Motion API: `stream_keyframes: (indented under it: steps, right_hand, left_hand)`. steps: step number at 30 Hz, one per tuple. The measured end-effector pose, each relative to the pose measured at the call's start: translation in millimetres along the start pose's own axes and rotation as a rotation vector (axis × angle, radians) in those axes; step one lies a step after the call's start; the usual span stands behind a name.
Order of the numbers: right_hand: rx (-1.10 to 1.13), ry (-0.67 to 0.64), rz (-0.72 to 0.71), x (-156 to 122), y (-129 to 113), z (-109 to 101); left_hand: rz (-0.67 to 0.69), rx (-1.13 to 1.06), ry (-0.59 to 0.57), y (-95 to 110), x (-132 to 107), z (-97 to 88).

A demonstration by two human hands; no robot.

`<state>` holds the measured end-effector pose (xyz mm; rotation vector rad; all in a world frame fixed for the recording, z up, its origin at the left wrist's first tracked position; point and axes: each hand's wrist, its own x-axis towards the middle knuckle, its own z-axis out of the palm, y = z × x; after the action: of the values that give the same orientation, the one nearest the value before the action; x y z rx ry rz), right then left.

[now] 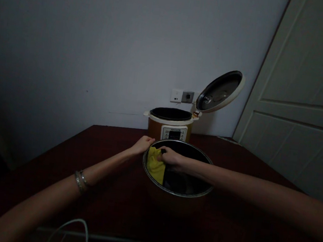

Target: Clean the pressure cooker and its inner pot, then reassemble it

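A dark round inner pot (pixel 187 196) with a pale metal rim is in the middle of the head view. My left hand (pixel 143 145) is closed on the left side of its rim, fingers partly hidden by the edge. Inside the pot, my right hand (pixel 171 156) grips a yellow cloth (pixel 156 167) that lies against the left inner wall. Just behind the pot stands a brown and white electric cooker (pixel 155 127), its hinged lid (pixel 221 91) raised to the right. The pot's bottom is too dark to make out.
The pot and cooker are on a dark red table (pixel 103 141) against a pale wall. A wall socket (pixel 181 96) is behind the cooker. A panelled door (pixel 299 113) stands at the right. A white cable (pixel 84 223) loops near the front edge.
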<state>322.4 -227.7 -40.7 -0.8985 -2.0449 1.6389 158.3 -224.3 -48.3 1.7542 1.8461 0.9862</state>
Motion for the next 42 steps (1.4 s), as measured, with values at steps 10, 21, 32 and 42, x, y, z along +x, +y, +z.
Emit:
stream_keyframes:
  steps: [10, 21, 32, 42]
  right_hand:
    - [0.267, -0.244, 0.134, -64, -32, 10]
    - [-0.626, -0.421, 0.093, -108, -40, -64]
    - [-0.515, -0.109, 0.05, -51, -33, 26]
    - [-0.735, -0.557, -0.07, -89, -38, -29]
  left_hand:
    - [0.052, 0.19, 0.061, 9, 3, -5.6]
    - [0.087, 0.352, 0.02, 14, 1, -8.9]
    - [0.046, 0.474, 0.022, 17, 3, -7.5]
    - [0.119, 0.554, -0.035, 20, 1, -10.5]
